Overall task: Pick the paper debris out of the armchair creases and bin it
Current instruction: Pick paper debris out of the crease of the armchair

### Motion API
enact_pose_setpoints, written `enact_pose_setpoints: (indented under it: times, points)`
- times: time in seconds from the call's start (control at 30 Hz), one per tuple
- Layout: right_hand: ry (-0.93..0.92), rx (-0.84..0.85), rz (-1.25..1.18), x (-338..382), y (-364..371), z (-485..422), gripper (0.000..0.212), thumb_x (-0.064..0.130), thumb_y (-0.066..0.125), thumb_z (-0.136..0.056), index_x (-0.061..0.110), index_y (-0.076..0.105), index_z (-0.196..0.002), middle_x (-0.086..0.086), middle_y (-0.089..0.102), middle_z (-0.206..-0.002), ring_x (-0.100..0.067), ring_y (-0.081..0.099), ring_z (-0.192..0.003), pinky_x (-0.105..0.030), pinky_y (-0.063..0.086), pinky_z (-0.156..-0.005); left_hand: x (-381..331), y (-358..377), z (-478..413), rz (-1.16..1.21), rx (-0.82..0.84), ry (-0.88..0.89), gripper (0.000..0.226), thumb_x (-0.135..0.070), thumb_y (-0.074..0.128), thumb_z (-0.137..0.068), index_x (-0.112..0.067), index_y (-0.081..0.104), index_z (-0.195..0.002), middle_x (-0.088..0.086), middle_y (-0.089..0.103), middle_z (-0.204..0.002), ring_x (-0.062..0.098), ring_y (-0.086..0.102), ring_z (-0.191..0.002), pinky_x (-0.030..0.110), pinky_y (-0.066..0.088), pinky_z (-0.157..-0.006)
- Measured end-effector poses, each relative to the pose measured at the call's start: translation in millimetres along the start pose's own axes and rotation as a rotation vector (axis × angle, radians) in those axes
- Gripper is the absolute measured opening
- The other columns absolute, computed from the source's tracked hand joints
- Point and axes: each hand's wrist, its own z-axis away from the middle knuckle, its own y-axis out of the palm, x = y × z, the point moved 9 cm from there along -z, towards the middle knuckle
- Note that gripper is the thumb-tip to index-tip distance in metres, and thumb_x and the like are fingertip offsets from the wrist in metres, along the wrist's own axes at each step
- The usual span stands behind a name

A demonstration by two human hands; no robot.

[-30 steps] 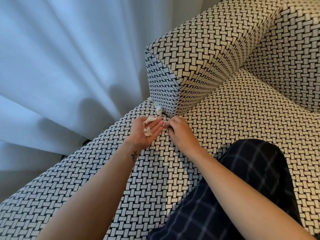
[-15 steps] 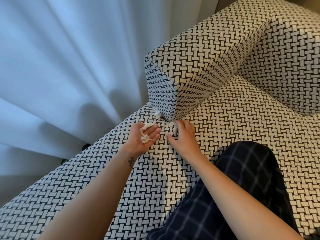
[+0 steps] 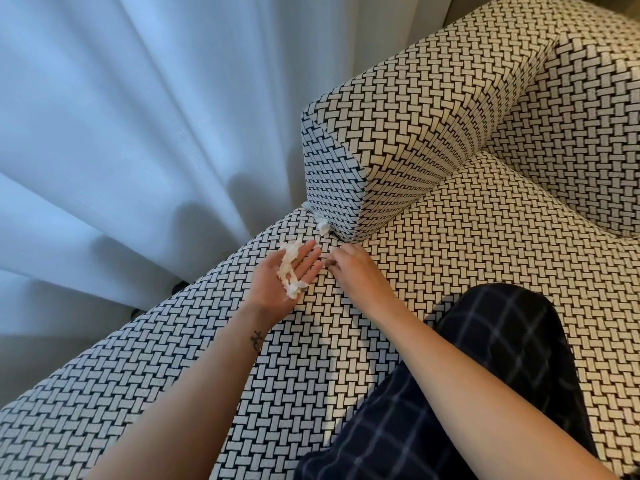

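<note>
Just beyond the fingers (image 3: 337, 254) of the right hand (image 3: 356, 271), passage is blocked by the armrest (image 3: 415, 133). The crease (image 3: 341, 239) at its base is partly filled by a paper wad (image 3: 322, 226). Bare seat cushion (image 3: 485, 244) is found to their right, and the curtain (image 3: 138, 133) is hung to their left.

A curtain (image 3: 121, 133) and a trouser leg (image 3: 485, 375)
Pale, hanging in folds; the dark checked leg lies right of the curtain.

The left hand (image 3: 277, 282) has uncurled flat, palm up, so the paper scraps (image 3: 290, 268) now lie stretched along its fingers. The right hand (image 3: 353, 268) has drawn back slightly from the armrest (image 3: 398, 133) corner, its fingers now bunched.
</note>
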Motion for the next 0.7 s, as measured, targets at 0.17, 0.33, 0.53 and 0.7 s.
enact_pose_setpoints:
  times: [0.17, 0.33, 0.53, 0.7]
  points:
    - [0.085, -0.027, -0.097, -7.4, 1.5, 5.0, 0.016, 0.023, 0.05, -0.105, 0.016, 0.062, -0.112, 0.005, 0.058, -0.111, -0.011, 0.051, -0.104, -0.025, 0.044, -0.09, -3.1, 3.7, -1.2, 0.04, 0.066, 0.0, 0.045, -0.026, 0.039, -0.106, 0.001, 0.051, -0.14, 0.021, 0.06, -0.14, 0.037, 0.056, -0.131, 0.053, 0.033, -0.119]
    - [0.228, -0.14, -0.522, -2.0, -16.1, 5.0, 0.011, 0.02, 0.057, -0.102, 0.019, 0.067, -0.107, 0.007, 0.065, -0.107, 0.001, 0.059, -0.085, -0.004, 0.044, -0.07, -4.7, 3.6, -0.6, 0.021, 0.109, -0.019, 0.046, -0.027, 0.037, -0.106, -0.004, 0.046, -0.145, 0.019, 0.057, -0.143, 0.034, 0.058, -0.13, 0.051, 0.041, -0.113]
    - [0.142, -0.05, -0.51, 45.8, 2.7, -10.2, 0.017, 0.017, 0.065, -0.098, 0.019, 0.074, -0.112, 0.006, 0.07, -0.117, -0.004, 0.069, -0.093, -0.023, 0.061, -0.077, -4.5, 6.5, 2.1, -0.011, 0.102, -0.051, 0.048, -0.031, 0.041, -0.104, -0.01, 0.05, -0.147, 0.012, 0.056, -0.145, 0.021, 0.061, -0.109, 0.032, 0.048, -0.091]
    - [0.216, -0.102, -0.628, 31.9, 18.8, -12.7, 0.017, 0.016, 0.069, -0.096, 0.017, 0.075, -0.111, 0.007, 0.07, -0.117, 0.0, 0.065, -0.101, -0.006, 0.049, -0.078, -0.5, 7.1, -5.4, -0.005, 0.205, -0.07, 0.047, -0.016, 0.043, -0.102, -0.008, 0.044, -0.148, 0.012, 0.051, -0.151, 0.024, 0.057, -0.127, 0.039, 0.054, -0.096]
